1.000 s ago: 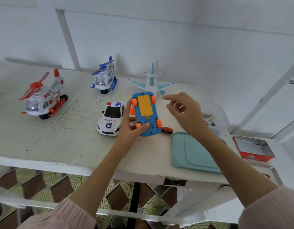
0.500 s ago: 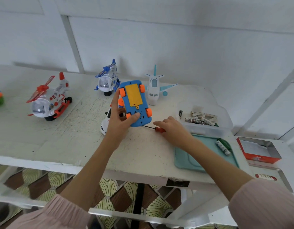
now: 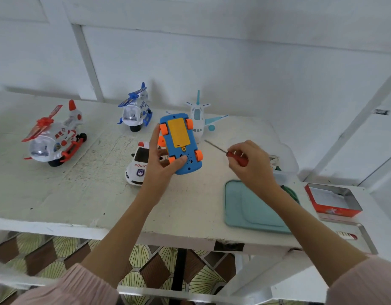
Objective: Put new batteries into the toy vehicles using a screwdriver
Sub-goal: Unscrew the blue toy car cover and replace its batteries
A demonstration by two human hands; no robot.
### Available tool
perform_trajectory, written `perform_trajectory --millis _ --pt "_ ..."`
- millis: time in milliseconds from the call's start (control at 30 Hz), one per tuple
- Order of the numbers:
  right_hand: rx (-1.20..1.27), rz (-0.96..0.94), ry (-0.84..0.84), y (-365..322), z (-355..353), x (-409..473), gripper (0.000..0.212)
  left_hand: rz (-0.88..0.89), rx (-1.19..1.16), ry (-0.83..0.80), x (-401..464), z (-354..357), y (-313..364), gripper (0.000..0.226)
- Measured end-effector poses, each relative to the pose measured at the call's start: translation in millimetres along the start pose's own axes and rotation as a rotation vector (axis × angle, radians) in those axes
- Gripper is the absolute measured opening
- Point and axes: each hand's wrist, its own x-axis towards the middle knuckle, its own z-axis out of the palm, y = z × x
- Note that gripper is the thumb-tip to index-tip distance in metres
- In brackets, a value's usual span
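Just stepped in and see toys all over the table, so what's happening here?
A person is working on a blue toy car, held belly-up in the left hand above the white table, its yellow battery cover still on. The right hand grips a red-handled screwdriver, its tip pointing toward the car but not yet touching it. A police car, two toy helicopters and a toy plane stand on the table.
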Motion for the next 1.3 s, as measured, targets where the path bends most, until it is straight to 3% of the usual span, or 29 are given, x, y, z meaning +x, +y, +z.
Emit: perform_trajectory --millis 133,467,1067,1300 --pt "0.148 0.048 0.113 -7 -23 -7 0.013 -0.007 0.078 -0.027 0 12 -13 0.082" --pt "0.109 -0.077 -0.091 -6 -27 -23 0.009 0.025 0.173 -0.034 -8 22 -28 0.076" --pt "0.083 -0.081 -0.152 -7 -24 -22 0.004 0.098 0.243 -0.041 -8 23 -36 0.079" --pt "0.014 -0.058 -0.262 -12 -35 -11 0.004 0.11 0.367 -0.063 -8 20 -47 0.085"
